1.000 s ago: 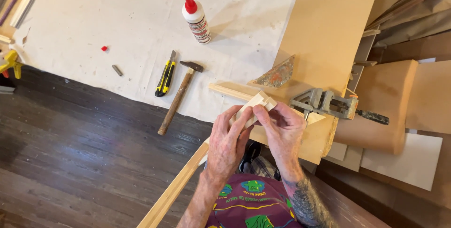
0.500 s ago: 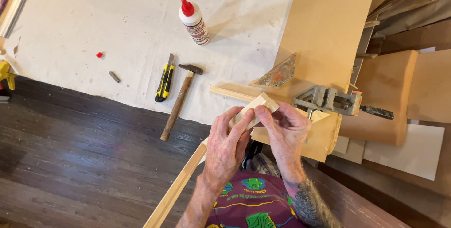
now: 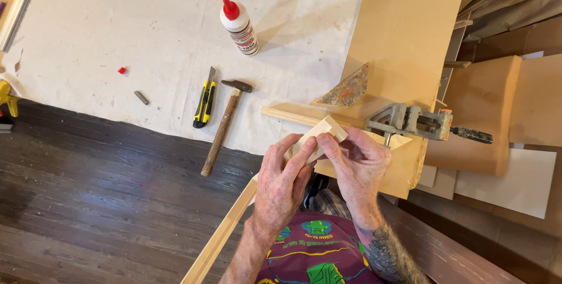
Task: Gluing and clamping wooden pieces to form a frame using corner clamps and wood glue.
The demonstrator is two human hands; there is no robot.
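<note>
At the frame's centre, the left hand [image 3: 281, 184] and right hand [image 3: 357, 164] are both pinching a mitred strip [image 3: 319, 138] — light, stiff, probably fragile at the joint — gripping beside the corner, near the clamp [image 3: 410, 121].

One package in your view: a glue bottle.
Glue bottle [image 3: 238, 25] lies on the pale drop cloth [image 3: 117, 38] at your 12 o'clock, well apart from your hands. White plastic body, red conical cap pointing to 11 o'clock, a band label in red and dark tones around the lower half. No signs or screens.
</note>
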